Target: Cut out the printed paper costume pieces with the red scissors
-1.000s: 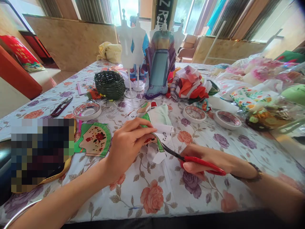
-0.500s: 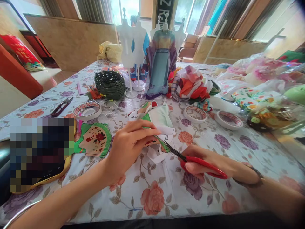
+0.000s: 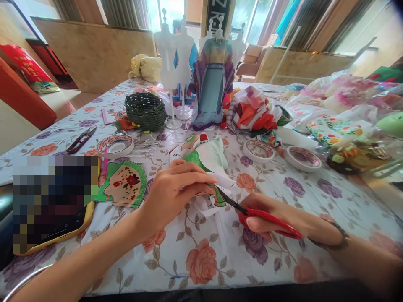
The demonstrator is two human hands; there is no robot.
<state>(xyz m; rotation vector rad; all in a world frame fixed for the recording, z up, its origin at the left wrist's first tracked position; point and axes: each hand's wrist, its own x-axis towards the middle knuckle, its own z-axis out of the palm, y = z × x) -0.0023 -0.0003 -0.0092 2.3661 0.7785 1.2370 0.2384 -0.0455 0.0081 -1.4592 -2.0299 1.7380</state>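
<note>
Fingers (image 3: 197, 178) of the left hand (image 3: 166, 191) pinch a green-edged printed piece (image 3: 219, 198) above the middle of the table, its curled white margin jutting toward the right. The right hand (image 3: 262, 207) is wrapped around the red handles of the scissors (image 3: 270, 219), whose dark blades meet the piece along its green edge. Just beyond the left hand lies a pale green and white piece (image 3: 211, 150), partly hidden by the fingers. To the left, a second printed piece (image 3: 127, 184), fan-shaped and bearing red flowers, lies flat on the floral tablecloth (image 3: 252, 264), with a yellow-cased phone (image 3: 74, 224) beside it. Farther back stand a dark woven basket (image 3: 145, 111) and, near it, a dressed form (image 3: 211, 90) in purple and blue.
</note>
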